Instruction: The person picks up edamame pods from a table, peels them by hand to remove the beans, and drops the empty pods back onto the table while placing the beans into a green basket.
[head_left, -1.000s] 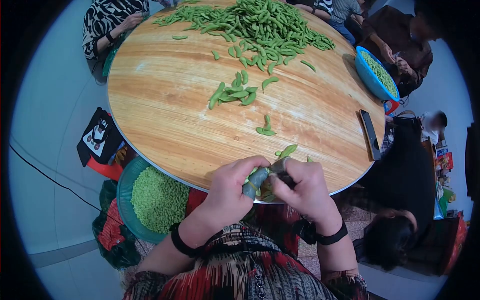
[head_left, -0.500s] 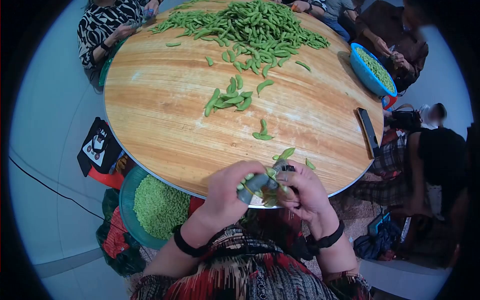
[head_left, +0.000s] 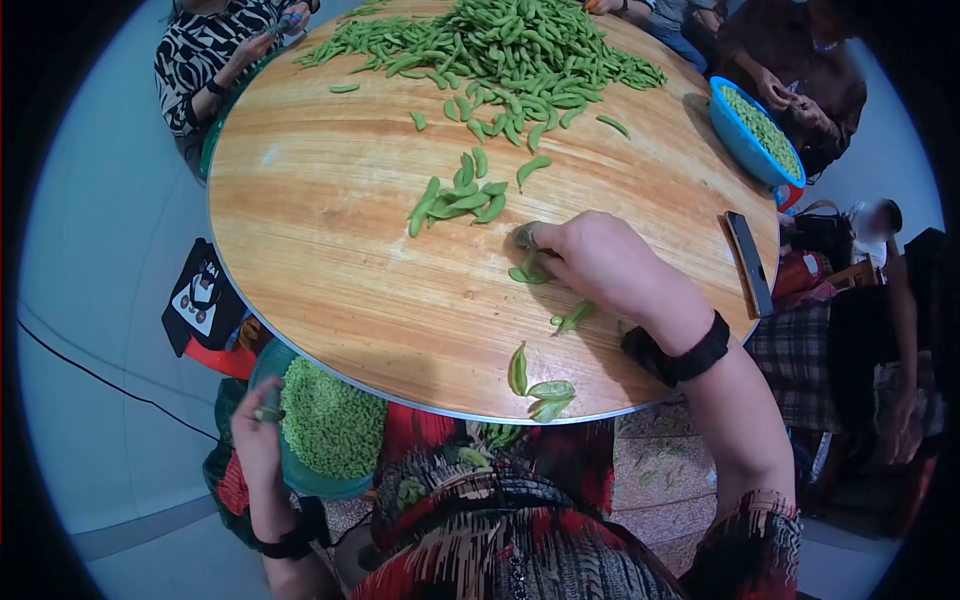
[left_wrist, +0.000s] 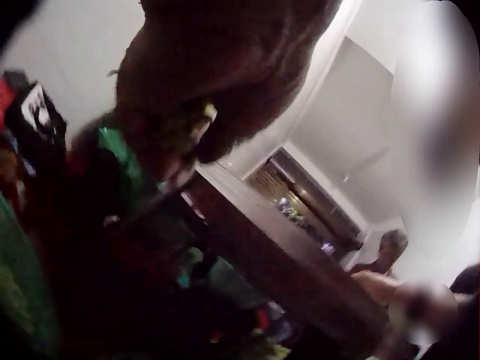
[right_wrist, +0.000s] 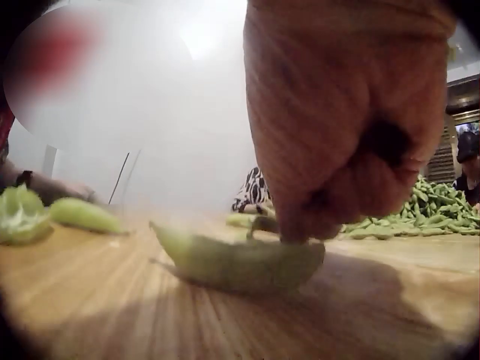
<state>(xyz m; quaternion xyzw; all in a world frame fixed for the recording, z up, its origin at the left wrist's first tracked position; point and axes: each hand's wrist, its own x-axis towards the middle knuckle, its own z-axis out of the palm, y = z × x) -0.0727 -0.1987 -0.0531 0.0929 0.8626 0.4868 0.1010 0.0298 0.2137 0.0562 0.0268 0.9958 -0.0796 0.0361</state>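
My right hand [head_left: 600, 260], with a dark grey cover on a fingertip, reaches over the table, its fingers curled and pinching down at a small pair of green soybean pods [head_left: 527, 273]. From the right wrist, a pod [right_wrist: 232, 262] lies in front of the fingertips, the hand [right_wrist: 352, 127] curled above it. My left hand [head_left: 258, 435] is low at the left rim of a green basin [head_left: 290, 470] of shelled beans [head_left: 330, 420], fingers loosely bent and blurred. The left wrist view shows that hand [left_wrist: 217, 75] dark, with a pale green bit among the fingers.
A large heap of pods [head_left: 520, 50] covers the table's far side, a smaller cluster [head_left: 455, 200] nearer. Flattened pods [head_left: 550, 390] lie at the near edge. A phone [head_left: 748, 262] and blue bowl of beans [head_left: 745, 150] are at right. Other people sit around the table.
My hands, which were together on a pod at the near edge, have parted. The left has gone down to the basin, the right forward to the pods; flattened pods now lie at the edge.
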